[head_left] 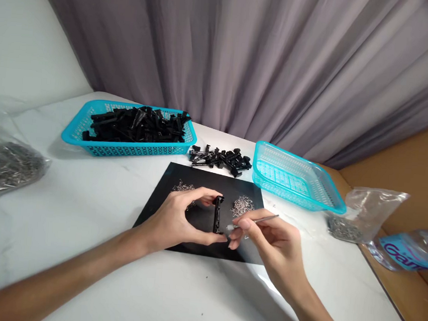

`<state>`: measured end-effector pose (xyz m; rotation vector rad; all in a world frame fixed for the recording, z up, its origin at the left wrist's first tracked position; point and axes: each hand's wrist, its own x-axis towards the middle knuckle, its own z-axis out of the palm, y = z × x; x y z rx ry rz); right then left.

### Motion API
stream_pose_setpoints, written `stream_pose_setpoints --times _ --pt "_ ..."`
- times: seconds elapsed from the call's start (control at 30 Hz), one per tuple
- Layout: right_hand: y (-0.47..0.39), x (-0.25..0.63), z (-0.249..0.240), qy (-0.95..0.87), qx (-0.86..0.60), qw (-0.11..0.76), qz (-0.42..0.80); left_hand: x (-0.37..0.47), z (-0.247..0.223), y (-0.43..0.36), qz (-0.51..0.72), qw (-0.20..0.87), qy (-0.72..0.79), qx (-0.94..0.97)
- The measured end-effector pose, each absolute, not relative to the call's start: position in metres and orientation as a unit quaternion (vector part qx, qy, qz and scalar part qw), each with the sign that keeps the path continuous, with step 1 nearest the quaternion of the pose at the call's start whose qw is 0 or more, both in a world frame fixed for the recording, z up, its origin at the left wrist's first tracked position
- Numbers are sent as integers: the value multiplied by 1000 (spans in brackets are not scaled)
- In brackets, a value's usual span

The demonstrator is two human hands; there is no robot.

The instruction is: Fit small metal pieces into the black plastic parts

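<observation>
My left hand (pixel 173 219) grips a narrow black plastic part (pixel 217 215) between thumb and fingers, one at each end, holding it upright above the black mat (pixel 199 246). Close to its right side, my right hand (pixel 272 240) pinches a thin metal tool (pixel 268 218) whose rear end points to the right. A small whitish piece (pixel 231 227) shows by the right fingertips; whether it belongs to the tool I cannot tell. Behind the hands lie two heaps of tiny metal pieces on the mat, the left heap (pixel 184 186) partly hidden by my left hand, the right heap (pixel 242 204) beside my right fingers.
A blue basket (pixel 136 148) full of black plastic parts stands at the back left. More black parts (pixel 221 158) lie loose beside a second blue basket (pixel 296 197). Bags of small metal pieces rest at left (pixel 7 165) and right (pixel 346 228), near a plastic bottle (pixel 408 250).
</observation>
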<state>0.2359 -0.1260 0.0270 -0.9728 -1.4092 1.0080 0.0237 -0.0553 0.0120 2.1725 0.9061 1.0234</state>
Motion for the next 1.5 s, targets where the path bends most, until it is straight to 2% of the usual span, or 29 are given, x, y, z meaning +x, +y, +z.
stream_pose_setpoints --times 0.27,0.7,0.77,0.93,1.0,1.13,1.2,1.3,1.43,1.5 --pt "-123 235 16 -596 -421 496 470 23 10 -53 363 290 353 812" --pt "-125 230 5 -607 -407 476 489 20 3 -56 388 238 341 823" --pt "-122 230 5 -615 -410 493 459 21 4 -55 381 238 343 825" --pt "-113 236 13 -601 -472 577 288 21 8 -52 362 247 353 827" --pt "-112 234 13 -605 -492 557 285 21 8 -51 352 258 363 823" --pt "-116 216 4 -656 -525 446 308 21 6 -52 331 264 391 817" --pt "-115 210 1 -664 -533 430 300 21 5 -53 309 264 395 824" --pt "-104 222 3 -668 -539 462 223 19 5 -51 272 247 400 840" --pt "-72 283 14 -643 -567 510 -67 9 6 -37 270 195 438 835" --pt "-54 318 15 -623 -605 469 -161 2 6 -26 278 157 445 837"
